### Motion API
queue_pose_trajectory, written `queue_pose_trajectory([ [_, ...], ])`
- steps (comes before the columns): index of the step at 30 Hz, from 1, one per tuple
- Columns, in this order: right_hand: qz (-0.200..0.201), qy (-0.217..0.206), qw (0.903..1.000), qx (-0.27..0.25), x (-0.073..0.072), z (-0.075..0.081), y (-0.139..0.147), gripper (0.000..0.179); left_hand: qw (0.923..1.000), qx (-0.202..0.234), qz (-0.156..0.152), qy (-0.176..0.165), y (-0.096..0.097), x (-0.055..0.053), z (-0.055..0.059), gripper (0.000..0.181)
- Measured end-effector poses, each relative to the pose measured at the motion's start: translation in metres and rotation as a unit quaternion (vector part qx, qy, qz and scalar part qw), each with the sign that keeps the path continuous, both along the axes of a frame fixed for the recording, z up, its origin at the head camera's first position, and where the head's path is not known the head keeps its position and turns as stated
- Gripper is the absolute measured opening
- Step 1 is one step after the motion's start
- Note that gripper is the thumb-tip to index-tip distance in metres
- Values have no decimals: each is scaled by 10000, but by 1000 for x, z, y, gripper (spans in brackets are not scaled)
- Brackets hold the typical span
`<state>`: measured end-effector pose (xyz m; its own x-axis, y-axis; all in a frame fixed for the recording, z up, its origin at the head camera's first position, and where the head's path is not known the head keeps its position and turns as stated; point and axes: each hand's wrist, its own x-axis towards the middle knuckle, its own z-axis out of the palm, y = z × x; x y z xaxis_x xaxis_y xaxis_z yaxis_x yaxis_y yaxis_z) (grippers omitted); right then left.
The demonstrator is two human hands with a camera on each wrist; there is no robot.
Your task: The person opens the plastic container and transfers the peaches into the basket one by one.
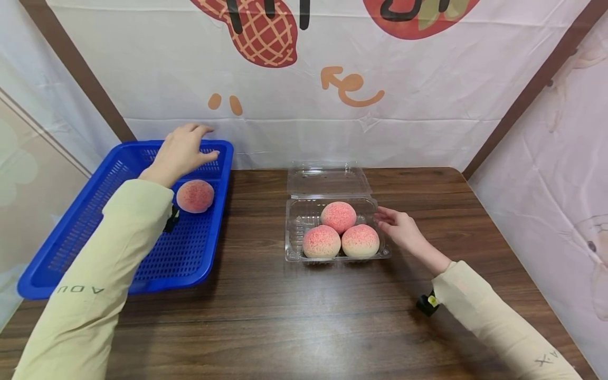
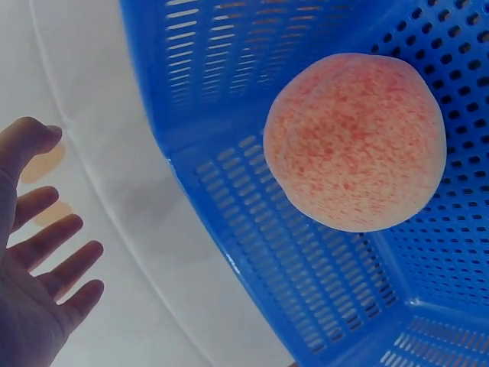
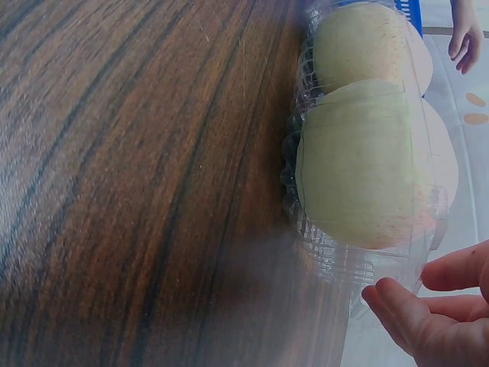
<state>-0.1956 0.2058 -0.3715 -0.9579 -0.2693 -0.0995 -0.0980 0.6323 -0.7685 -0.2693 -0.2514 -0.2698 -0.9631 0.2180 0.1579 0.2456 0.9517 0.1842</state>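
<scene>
In the head view my left hand (image 1: 182,150) is held over the far part of a blue plastic basket (image 1: 220,221), its fingers spread and nothing in them. One pink peach (image 1: 195,196) lies in that basket, just below the hand; the left wrist view shows the peach (image 2: 355,141) apart from the fingers. My right hand (image 1: 401,228) pinches the right rim of a clear plastic clamshell box (image 1: 296,216) between thumb and fingers, as the right wrist view also shows. Inside the box sit three peaches (image 1: 339,217), two in front and one behind. Its lid (image 1: 328,182) stands raised at the back.
Brown wood-grain table (image 1: 266,316) lies under everything. A printed white cloth (image 1: 294,132) hangs right behind the table's far edge, and more cloth (image 1: 546,158) hangs along the right side. The basket's raised rim borders the box's left side, with bare tabletop between.
</scene>
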Motion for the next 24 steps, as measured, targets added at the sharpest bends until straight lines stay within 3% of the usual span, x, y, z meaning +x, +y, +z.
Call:
queue_pose_trajectory([
  [24, -18, -11, 10000, 23, -4, 1, -1, 44, 9994, -72, -333, 93, 23, -2, 7, 56],
])
